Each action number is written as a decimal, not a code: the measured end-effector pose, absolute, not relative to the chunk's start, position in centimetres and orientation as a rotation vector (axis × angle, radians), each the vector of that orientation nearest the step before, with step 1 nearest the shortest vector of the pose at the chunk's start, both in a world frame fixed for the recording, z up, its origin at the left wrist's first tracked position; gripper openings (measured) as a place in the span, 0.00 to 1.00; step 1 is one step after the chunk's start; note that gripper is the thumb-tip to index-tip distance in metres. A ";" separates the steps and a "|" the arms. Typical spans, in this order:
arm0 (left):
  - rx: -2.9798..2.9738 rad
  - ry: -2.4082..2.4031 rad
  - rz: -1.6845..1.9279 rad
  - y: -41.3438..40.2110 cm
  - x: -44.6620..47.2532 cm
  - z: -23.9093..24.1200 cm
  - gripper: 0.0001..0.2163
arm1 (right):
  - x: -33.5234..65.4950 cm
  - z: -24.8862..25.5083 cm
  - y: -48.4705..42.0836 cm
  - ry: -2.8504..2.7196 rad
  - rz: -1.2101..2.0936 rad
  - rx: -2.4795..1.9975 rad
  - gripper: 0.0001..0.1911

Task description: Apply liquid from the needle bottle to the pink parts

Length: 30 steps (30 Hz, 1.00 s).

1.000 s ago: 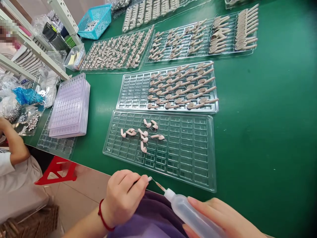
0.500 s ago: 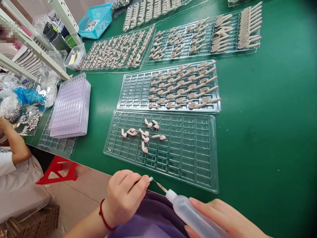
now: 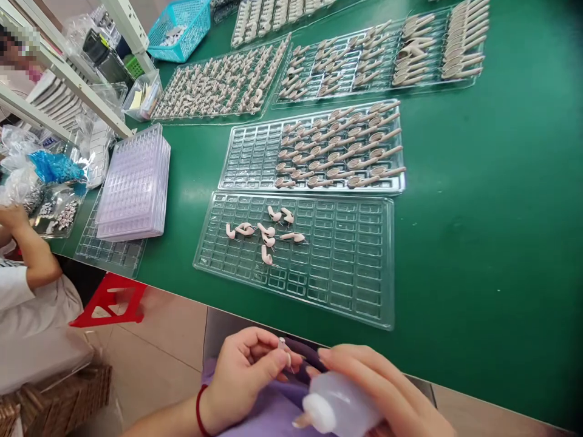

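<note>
The small white piece (image 3: 282, 343) sits in your left hand (image 3: 248, 373), in front of your lap and below the near edge of the table. You have it pinched between thumb and fingers; most of it is covered, so its full shape cannot be told. Judged by its size, it is light, probably stiff and smooth, and liable to slip; hold it by the sides of its shell and keep pressure off any fine end.

Your right hand (image 3: 387, 379) is wrapped around the translucent bottle (image 3: 348, 397), its white cap (image 3: 319, 413) and narrow nozzle (image 3: 301, 420) angled down and leftward, away from the piece. The bottle looks soft-walled and should give under a squeeze; grasp the body lightly, behind the cap.

Beyond your hands, a clear tray (image 3: 368, 267) lies on the green table (image 3: 455, 243), bearing loose pale pieces (image 3: 292, 237) with thin wire-like ends that appear easily bent. Past it lies a second tray (image 3: 248, 152), partly filled with beige parts (image 3: 334, 173) in rows. A stack of trays (image 3: 132, 188) stands to the left.
</note>
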<state>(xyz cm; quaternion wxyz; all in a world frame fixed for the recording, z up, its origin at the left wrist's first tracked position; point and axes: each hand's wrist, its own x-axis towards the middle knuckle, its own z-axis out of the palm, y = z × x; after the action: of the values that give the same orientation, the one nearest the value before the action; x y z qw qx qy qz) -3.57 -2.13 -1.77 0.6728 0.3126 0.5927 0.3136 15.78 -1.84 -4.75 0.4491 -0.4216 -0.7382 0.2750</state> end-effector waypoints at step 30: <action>0.410 1.259 0.813 -1.1 -2.2 -3.2 0.12 | 13.7 -5.3 -1.4 -1.865 0.408 -1.069 0.11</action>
<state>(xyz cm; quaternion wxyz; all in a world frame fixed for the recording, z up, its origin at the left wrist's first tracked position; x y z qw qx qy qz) -2.18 -1.13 -3.20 0.7132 0.1850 0.5679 0.3669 13.70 -1.41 -5.28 0.4591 -0.4340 -0.7573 0.1655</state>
